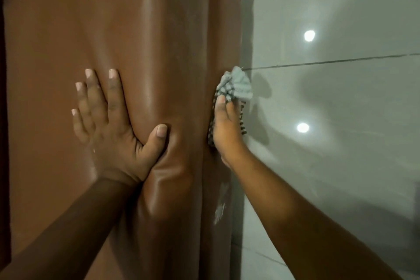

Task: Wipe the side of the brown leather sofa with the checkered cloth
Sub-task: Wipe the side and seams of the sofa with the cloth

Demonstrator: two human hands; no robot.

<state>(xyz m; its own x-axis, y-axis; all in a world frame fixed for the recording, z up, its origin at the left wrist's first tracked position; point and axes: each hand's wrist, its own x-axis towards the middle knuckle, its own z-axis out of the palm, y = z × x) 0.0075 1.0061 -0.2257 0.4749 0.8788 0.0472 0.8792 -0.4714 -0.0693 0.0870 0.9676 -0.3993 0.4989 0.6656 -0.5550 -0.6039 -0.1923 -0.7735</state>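
The brown leather sofa [141, 29] fills the left and middle of the head view, seen from above. My left hand [109, 118] lies flat on its top with fingers spread, the thumb pressing a dent into the leather. My right hand [226, 129] presses the checkered cloth [234, 85] against the sofa's right side; the cloth bunches out above my fingers, and a strip of it shows beside my palm. A pale smear [220, 207] marks the side lower down, near my right forearm.
A glossy grey tiled floor [341, 166] lies to the right of the sofa, with a dark grout line and two bright light reflections. A dark edge runs along the far left of the frame.
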